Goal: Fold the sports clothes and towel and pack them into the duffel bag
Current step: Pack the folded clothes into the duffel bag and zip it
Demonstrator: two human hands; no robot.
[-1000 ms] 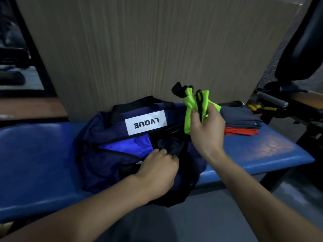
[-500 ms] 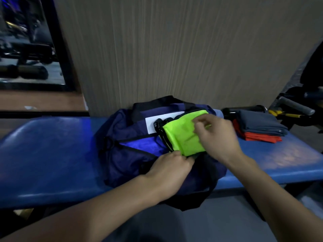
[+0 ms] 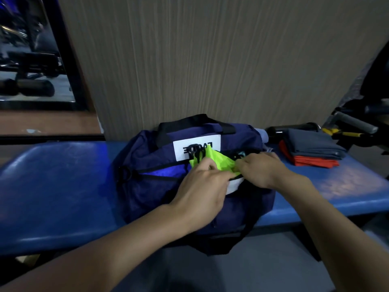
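navy duffel bag (image 3: 147,186) unzipped on bench | neon garment (image 3: 219,163) half inside

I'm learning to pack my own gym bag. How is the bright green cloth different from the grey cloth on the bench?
The green cloth is neon, bunched, and half inside the duffel bag, with the left hand and right hand on it. The grey cloth is dull, folded flat, untouched, lying on a red cloth on the bench. Both are soft fabric.
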